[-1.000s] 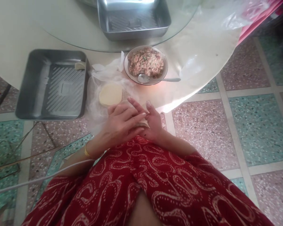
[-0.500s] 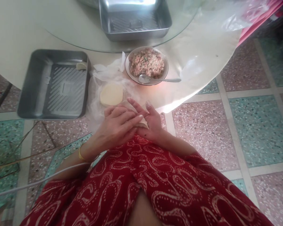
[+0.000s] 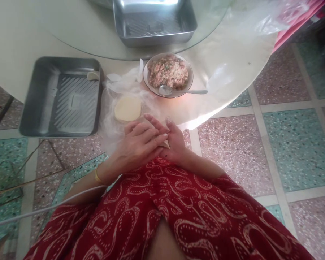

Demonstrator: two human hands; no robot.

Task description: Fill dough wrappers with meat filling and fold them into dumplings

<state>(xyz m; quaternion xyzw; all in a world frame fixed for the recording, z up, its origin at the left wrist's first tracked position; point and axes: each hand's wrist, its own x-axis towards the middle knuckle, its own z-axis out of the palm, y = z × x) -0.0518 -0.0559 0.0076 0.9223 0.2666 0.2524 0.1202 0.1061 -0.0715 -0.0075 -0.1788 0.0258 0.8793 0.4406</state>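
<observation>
A: Item 1, wrapper [image 3: 166, 144]. Change since 0.5 s ago?
B: Less on show. Then a broad pale edge out past the fingertips; now only a small corner, frame centre. Hands drawn slightly nearer the lap. Read as folding or pressing well in progress, not finished.

A: Item 2, left hand [image 3: 139, 146]. Grip?
B: Laid flat over the wrapper, fingers together and stretched toward the right palm. Closed down on the wrapper, not a fist. Yellow band [image 3: 98, 175] at the wrist.

A: Item 3, right hand [image 3: 173, 142]. Grip?
B: Palm up beneath, fingers loosely spread and pointing toward upper frame. Cupped under the wrapper. Exact finger contact hidden by the left hand.

A: Wrapper relative to grip?
B: Sandwiched between the 2 hands, corner poking out at the left fingertips, against the right palm. Filled or not: cannot tell.

A: Surroundings?
B: Wrapper stack [image 3: 127, 108], just above the hands, on plastic sheet [image 3: 116, 86]. Bowl [image 3: 148, 85] of minced filling, upper centre, spoon [image 3: 182, 91] resting on its lower rim, handle to the right. Tray [image 3: 32, 119], left of frame, 1 pale piece [image 3: 92, 75] in its upper right corner. 2nd tray [image 3: 154, 38], top centre, on a glass turntable [image 3: 97, 47]. Red patterned garment [image 3: 178, 216] across the lower frame. Tiled floor [image 3: 287, 144], right.

A: Unchanged?
B: Stack, bowl, spoon, both trays: same places.
</observation>
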